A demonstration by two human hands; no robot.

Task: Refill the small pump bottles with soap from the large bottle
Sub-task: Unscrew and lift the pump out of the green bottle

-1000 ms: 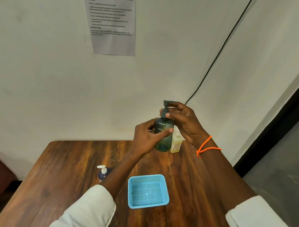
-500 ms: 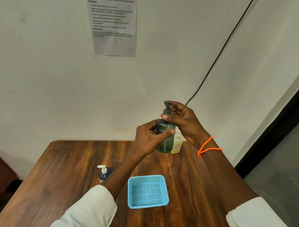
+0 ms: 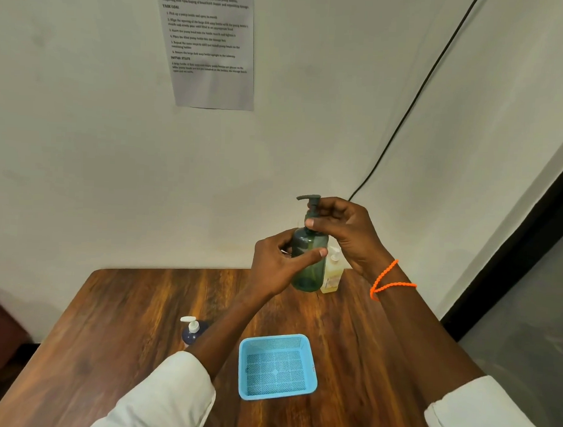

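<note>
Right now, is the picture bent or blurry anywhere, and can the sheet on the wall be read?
Head view: wide-angle bending curves the wall cable and slants the table edges; the paper notice shows headings, its small print too soft to read; light is even, with no glare on the green pump bottle held by both hands.

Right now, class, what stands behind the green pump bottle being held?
A pale yellow bottle stands on the table behind the green pump bottle. Only its right side shows; the rest is covered.
</note>
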